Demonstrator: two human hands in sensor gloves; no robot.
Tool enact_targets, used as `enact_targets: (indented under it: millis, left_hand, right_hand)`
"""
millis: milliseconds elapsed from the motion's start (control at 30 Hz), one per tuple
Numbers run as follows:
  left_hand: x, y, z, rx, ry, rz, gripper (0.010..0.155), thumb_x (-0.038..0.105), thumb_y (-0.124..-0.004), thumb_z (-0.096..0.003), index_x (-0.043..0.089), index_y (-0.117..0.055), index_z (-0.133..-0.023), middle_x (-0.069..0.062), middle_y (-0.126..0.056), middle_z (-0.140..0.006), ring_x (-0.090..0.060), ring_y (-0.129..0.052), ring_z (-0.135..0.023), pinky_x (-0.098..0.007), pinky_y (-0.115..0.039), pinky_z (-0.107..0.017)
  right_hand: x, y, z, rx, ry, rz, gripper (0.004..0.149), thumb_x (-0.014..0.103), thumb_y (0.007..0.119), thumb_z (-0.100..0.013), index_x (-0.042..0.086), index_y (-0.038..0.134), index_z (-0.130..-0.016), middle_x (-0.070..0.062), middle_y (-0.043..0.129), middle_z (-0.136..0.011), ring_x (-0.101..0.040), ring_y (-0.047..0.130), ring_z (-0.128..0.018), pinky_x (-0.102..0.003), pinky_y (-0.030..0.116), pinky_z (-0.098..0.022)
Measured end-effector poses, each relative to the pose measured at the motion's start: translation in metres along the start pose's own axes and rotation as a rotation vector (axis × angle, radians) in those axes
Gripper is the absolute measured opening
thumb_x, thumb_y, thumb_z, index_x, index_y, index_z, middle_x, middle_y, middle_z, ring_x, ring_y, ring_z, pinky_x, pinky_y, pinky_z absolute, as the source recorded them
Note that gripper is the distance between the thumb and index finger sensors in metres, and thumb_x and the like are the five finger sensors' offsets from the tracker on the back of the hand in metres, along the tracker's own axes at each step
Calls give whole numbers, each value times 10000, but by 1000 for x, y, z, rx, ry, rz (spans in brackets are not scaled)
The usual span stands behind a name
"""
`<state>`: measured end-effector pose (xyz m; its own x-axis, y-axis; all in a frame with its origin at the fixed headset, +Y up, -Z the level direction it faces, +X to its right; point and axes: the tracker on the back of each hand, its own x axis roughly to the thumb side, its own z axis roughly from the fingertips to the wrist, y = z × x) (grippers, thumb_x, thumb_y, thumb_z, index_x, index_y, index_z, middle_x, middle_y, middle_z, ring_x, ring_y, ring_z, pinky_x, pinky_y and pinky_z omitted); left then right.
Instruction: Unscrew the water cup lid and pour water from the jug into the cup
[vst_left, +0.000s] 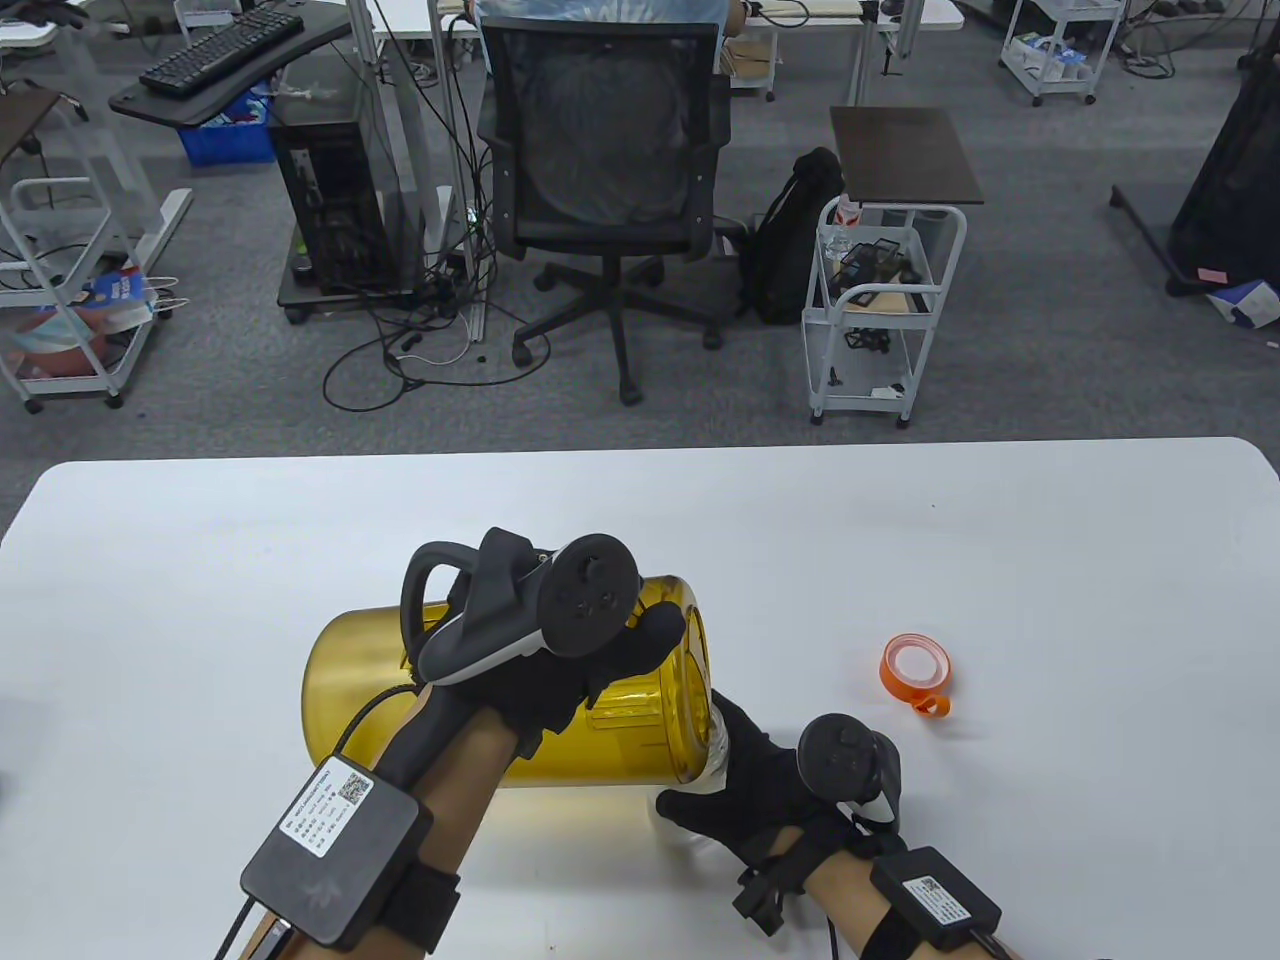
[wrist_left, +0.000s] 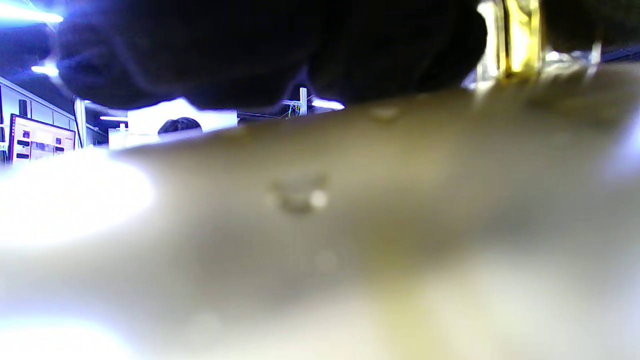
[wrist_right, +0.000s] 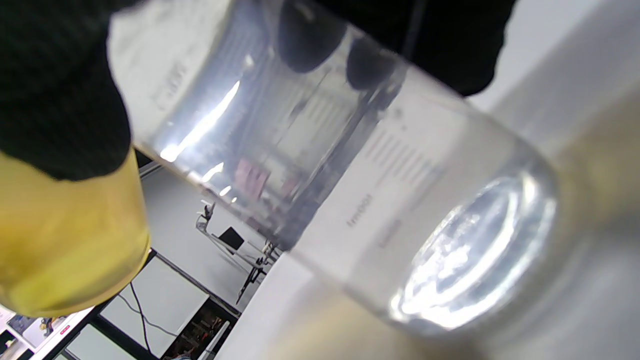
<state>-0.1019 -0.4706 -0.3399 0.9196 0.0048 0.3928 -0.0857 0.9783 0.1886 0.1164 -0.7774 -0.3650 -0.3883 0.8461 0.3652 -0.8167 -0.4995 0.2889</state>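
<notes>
Table view first: the yellow jug is tipped right over on its side above the white table, open rim pointing to the right. The left hand is wrapped over the top of it, fingers curled round the body near the rim, and its tracker blocks a good chunk of the jug's upper side. The jug's rim sits right over the clear cup, which you can barely make out because the jug and the right hand cover most of it. The right hand's fingers are curled round the cup from the right. The orange lid lies by itself on the table, well off to the right of both hands. Behind the table there's a black office chair and a white trolley.

Left wrist view: mostly a blurry yellowish surface filling the frame, that's the jug up close. Dark glove across the top edge, too blurred to read the fingers from here. A monitor glows at the far left.

Right wrist view: the cup runs diagonally across the frame, printed scale marks on its wall, its base at lower right. Black gloved fingertips press on its far side, seen through the clear wall. The jug hangs at the left, touching the cup's upper end.
</notes>
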Motion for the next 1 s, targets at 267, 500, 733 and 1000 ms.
enact_targets:
  millis: [267, 500, 733, 1000]
  left_hand:
    - [0, 0, 0, -2, 8, 0, 675, 830, -721, -340, 247, -988, -553, 48, -1014, -227, -205, -1029, -104, -462, -928, -296]
    - [0, 0, 0, -6, 7, 5, 676, 828, -725, -341, 243, -988, -556, 46, -1015, -229, -207, -1029, -106, -464, -927, -298]
    - [0, 0, 0, -6, 4, 5, 676, 825, -724, -341, 242, -987, -557, 44, -1014, -230, -208, -1029, -107, -465, -926, -298]
    - [0, 0, 0, -5, 0, 4, 676, 826, -726, -340, 242, -987, -557, 45, -1014, -229, -209, -1029, -108, -465, -926, -299]
  right_hand:
    - [0, 0, 0, -2, 2, 0, 1073, 681, 1004, -314, 213, 411, -1077, -101, 571, -1075, -402, 770, -945, -651, 717, -652]
    - [0, 0, 0, -2, 2, 0, 1074, 682, 1003, -314, 213, 411, -1077, -100, 570, -1076, -401, 771, -945, -651, 716, -651]
    - [0, 0, 0, -3, 1, 2, 1075, 681, 1003, -313, 211, 410, -1077, -102, 571, -1074, -411, 773, -940, -651, 717, -651]
    - [0, 0, 0, -3, 1, 2, 1076, 681, 1002, -314, 211, 409, -1077, -103, 571, -1074, -410, 773, -940, -650, 717, -651]
